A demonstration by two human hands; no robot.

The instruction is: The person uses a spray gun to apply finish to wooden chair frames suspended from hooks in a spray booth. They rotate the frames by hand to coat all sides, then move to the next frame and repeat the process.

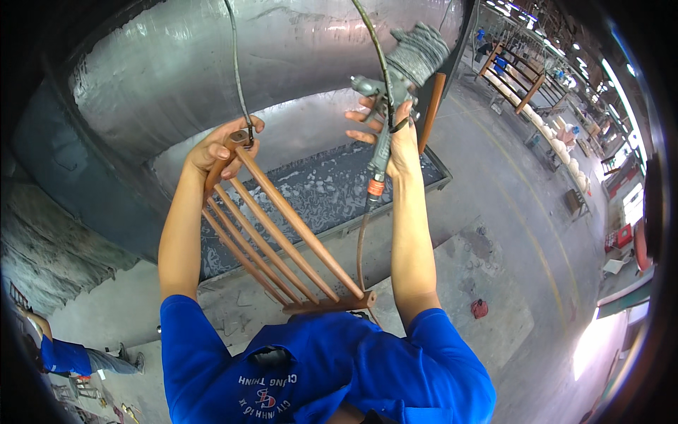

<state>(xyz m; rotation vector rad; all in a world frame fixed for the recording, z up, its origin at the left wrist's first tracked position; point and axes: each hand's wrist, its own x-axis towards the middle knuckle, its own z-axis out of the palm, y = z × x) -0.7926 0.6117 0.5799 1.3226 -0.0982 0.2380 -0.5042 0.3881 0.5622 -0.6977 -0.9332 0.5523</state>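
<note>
The slatted frame [279, 237] hangs from a wire hook [240, 134] in front of the spray booth [212, 63], between the person's arms. It looks like stiff, fairly light wood, perhaps slippery if the finish is wet, so the top rail seems the best place to hold it. The left hand [222, 148], arm raised, closes its fingers around that rail. The right hand [392, 138], also raised high, wraps the spray gun [381, 95], some fingers spread loose.
</note>
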